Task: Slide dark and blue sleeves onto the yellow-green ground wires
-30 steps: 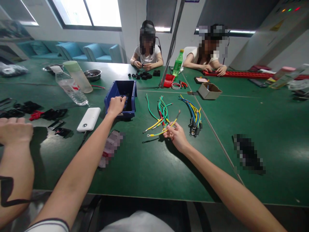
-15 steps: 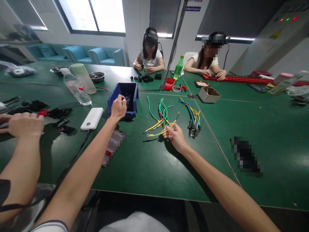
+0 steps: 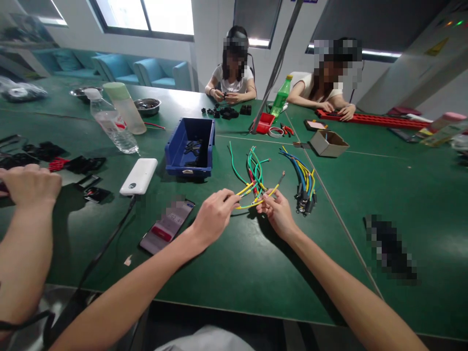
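Observation:
Between thumb and fingers, my right hand [image 3: 278, 210] pinches a yellow-and-green wire [image 3: 250, 205], whose bare-looking end points up and right. My left hand [image 3: 216, 214] is closed at the wire's other end and covers its tip; whatever else sits in those fingers is hidden. Just beyond both hands lies a loose group of green wires [image 3: 259, 168], with yellow and red parts among them. To the right rests a bundle of blue and yellow wires [image 3: 306, 179] with black sleeves at their near ends. The blue bin [image 3: 188, 171] at the left holds small black parts.
A phone [image 3: 166, 228], a white power bank [image 3: 139, 176] with a cable and two bottles stand or lie at left. A co-worker's hand [image 3: 32, 185] is at the far left. A cardboard box [image 3: 329, 143] and a pixelated dark object [image 3: 391, 248] are at right. Two people sit opposite.
My left hand has come out of the blue bin and moved right to the wire's left end. My right hand still holds the wire. The view has shifted slightly.

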`<action>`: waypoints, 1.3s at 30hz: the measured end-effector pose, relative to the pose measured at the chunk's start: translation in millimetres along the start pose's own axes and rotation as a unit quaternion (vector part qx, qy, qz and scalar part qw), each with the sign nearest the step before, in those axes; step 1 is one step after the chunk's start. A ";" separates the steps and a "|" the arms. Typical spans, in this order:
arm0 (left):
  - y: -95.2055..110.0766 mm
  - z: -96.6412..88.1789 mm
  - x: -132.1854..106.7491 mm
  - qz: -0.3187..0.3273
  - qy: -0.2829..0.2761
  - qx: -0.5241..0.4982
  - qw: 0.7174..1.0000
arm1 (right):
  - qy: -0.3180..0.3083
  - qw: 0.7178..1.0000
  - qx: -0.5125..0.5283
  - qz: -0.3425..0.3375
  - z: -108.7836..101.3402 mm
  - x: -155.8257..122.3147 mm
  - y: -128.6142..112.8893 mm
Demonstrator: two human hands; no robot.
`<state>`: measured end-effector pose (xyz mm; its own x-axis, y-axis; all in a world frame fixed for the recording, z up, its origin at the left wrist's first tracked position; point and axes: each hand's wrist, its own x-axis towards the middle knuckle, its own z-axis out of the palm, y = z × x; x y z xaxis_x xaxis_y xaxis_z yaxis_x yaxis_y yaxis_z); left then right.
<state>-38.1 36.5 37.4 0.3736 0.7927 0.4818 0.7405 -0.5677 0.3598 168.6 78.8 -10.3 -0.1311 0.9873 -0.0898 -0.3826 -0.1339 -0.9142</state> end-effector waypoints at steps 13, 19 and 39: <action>24.5 3.3 -21.4 0.034 -0.126 0.099 0.987 | 0.045 0.999 -0.015 -0.019 3.6 -2.9 -0.1; 29.3 -1.4 -19.5 0.061 -0.130 0.092 0.985 | 0.042 0.999 -0.012 -0.030 5.3 -3.1 -0.2; 3.2 -19.4 -104.5 -0.232 -0.038 0.196 0.952 | 0.047 0.998 -0.013 -0.039 3.5 -3.6 -0.8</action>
<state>-85.7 -52.5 3.7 -0.0168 0.9602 0.2787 0.9816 -0.0372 0.1872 166.2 75.0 -7.8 -0.0153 0.9985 -0.0534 -0.3651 -0.0553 -0.9293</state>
